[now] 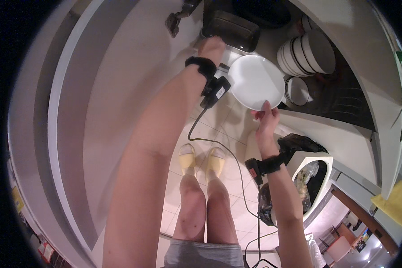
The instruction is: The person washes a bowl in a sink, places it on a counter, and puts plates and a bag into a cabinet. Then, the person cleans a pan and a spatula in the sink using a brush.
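A white plate (256,82) is pinched at its lower edge by my right hand (267,122), thumb on top and fingers beneath. My left hand (212,47) is at the near left edge of a dark rectangular metal pan (232,31) inside the cabinet; its fingers are hidden, so its hold cannot be told. To the right of the pan a stack of white bowls (298,55) lies tilted. Below the stack, right of the plate, is a smaller round white dish (297,91).
An open cabinet door (130,83) stands at the left. Lower right is a white bin (328,164) with a black bag and some rubbish in it. A yellow cloth (397,202) hangs at the far right. Cables (232,152) run from my wrist straps past my legs.
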Tool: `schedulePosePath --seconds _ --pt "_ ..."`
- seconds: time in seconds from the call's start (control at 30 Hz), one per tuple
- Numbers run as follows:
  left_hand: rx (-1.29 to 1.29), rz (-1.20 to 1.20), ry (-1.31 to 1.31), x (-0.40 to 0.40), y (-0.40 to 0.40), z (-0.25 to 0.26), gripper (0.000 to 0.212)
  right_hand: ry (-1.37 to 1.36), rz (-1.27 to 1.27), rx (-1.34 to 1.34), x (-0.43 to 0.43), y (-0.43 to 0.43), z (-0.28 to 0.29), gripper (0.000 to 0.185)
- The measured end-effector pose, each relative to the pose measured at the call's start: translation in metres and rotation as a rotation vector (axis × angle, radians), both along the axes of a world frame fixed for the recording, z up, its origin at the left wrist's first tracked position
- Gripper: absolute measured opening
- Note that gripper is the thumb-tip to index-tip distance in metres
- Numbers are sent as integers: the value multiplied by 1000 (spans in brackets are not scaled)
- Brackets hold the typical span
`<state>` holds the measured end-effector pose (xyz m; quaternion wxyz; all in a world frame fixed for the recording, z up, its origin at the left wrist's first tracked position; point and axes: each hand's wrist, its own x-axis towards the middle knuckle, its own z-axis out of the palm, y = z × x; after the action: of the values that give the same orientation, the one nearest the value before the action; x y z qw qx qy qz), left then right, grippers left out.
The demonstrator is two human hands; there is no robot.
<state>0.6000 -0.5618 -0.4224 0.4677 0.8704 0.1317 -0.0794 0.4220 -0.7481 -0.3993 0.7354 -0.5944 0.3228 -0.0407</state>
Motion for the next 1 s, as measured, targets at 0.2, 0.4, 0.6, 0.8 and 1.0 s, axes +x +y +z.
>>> schedulePosePath --seconds 0.2,0.4,0.6,0.8,1.0 --pt "-109 84 -168 13 21 -42 28 30 -6 27 1 12 8 16" --pt "-476 351 63 -7 2 5 40 62 10 13 -16 0 23 16" --pt "-142 412 -56 -20 -15 53 41 49 61 -32 -9 -3 37 15" --pt "326 44 -432 77 -36 26 21 46 113 -3 -8 12 41 14" --pt "580 -221 -684 112 -75 23 15 42 52 -26 -10 -6 33 16"
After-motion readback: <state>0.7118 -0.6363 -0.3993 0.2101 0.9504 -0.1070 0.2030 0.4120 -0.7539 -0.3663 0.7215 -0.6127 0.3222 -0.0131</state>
